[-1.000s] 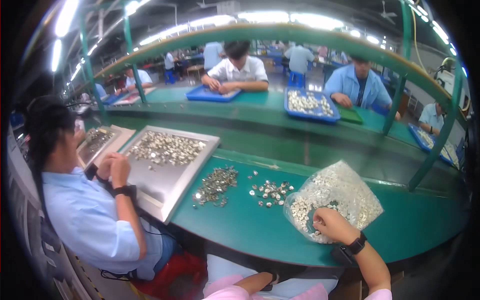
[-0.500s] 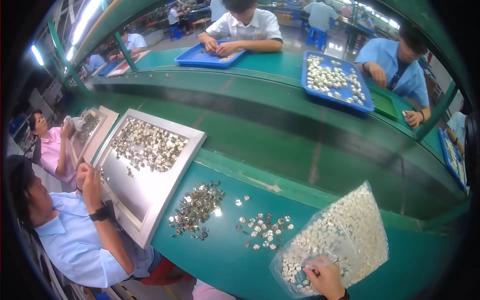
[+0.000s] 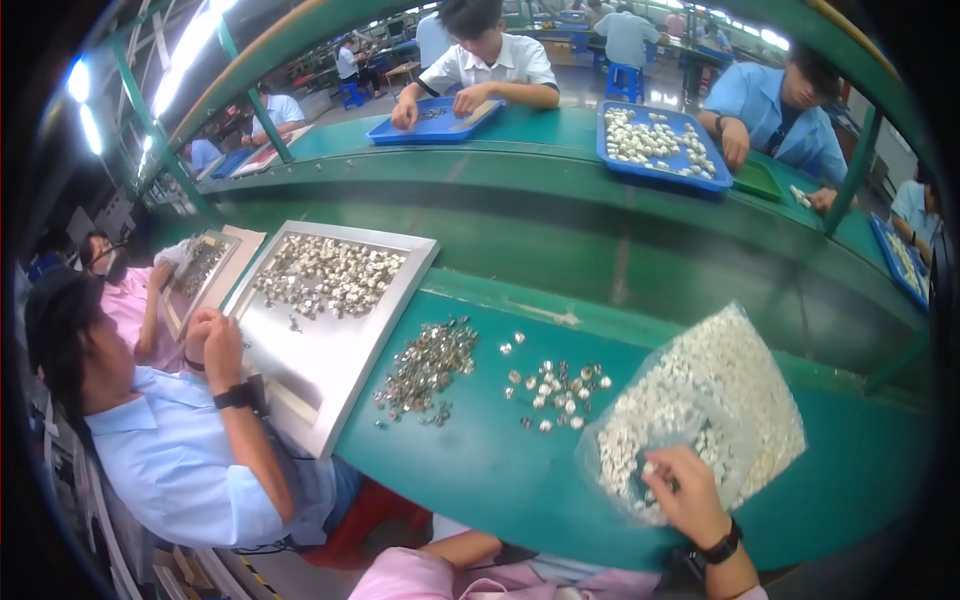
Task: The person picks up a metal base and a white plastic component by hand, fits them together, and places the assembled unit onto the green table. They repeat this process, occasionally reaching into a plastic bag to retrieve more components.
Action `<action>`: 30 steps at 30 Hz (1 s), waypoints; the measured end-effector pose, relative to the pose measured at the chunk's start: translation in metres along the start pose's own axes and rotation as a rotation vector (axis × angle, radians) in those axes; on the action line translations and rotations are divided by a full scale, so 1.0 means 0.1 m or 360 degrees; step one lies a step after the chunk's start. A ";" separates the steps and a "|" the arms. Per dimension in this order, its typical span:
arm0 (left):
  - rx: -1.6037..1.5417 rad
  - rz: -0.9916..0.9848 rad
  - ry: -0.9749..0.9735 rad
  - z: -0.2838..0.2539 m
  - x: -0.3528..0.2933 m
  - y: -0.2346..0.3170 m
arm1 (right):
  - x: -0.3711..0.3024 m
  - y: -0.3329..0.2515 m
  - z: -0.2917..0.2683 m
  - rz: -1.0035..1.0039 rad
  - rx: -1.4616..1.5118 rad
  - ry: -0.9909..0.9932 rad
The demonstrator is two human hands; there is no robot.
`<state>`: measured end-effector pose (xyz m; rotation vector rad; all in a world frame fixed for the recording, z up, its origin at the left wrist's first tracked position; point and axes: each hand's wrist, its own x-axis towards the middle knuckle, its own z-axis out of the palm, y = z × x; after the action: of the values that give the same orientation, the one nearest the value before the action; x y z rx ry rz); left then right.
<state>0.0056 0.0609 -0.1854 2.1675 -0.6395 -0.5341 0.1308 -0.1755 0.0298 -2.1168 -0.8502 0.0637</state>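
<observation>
My right hand [image 3: 688, 492], with a black band at the wrist, is at the near opening of a clear plastic bag [image 3: 770, 425] full of small off-white pieces. Its thumb and fingers are pinched together; whatever lies between them is too small to make out. My left forearm [image 3: 465, 550] crosses low in front of me below the table edge, and its hand is hidden. Left of the bag, loose small white and metallic pieces [image 3: 560, 392] lie scattered on the green table [image 3: 500, 470]. Farther left is a heap of brownish metallic pieces [image 3: 430, 365].
A metal-framed tray [image 3: 385, 335] with similar pieces stands to the left, beside a co-worker in light blue [image 3: 180, 460]. Across the green channel [image 3: 520, 230], other people sit at blue trays [image 3: 655, 178]. A green tray [image 3: 757, 180] is at the far right.
The view has shifted, and my left forearm and pink sleeves have come in at the lower edge. My right hand stays at the bag's opening, fingers drawn closer together.
</observation>
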 end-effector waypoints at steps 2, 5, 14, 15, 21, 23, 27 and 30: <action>-0.0004 0.0008 0.0007 -0.13 -0.30 0.26 | 0.02 -0.02 0.05 0.0013 0.0160 0.0098; -0.0007 0.0026 0.0053 -0.33 -0.63 0.68 | 0.02 0.00 0.05 -0.0217 0.0210 0.0092; 0.0329 -0.0521 0.1315 -1.63 -1.24 1.54 | -0.07 0.00 0.11 -0.0215 0.0382 0.0209; 0.0417 -0.0493 0.1468 -1.73 -1.18 1.45 | -0.08 0.00 0.12 -0.0172 0.0409 0.0198; 0.0957 -0.0614 0.1639 -1.88 -1.00 0.94 | -0.05 0.08 0.06 -0.0045 0.0463 0.0215; 0.0988 -0.0645 0.1624 -1.85 -1.00 0.85 | -0.04 0.11 0.02 -0.0034 0.0433 0.0223; 0.0773 -0.0623 0.1675 -1.82 -1.02 0.71 | 0.00 0.14 -0.03 -0.0071 0.0367 0.0202; 0.0643 -0.0645 0.1688 -1.80 -1.09 0.66 | 0.01 0.15 -0.06 -0.0133 0.0315 0.0174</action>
<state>0.0041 0.1940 -0.0091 2.5423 0.3092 0.6126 0.1418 -0.1858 0.0229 -1.8803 -0.8312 -0.0117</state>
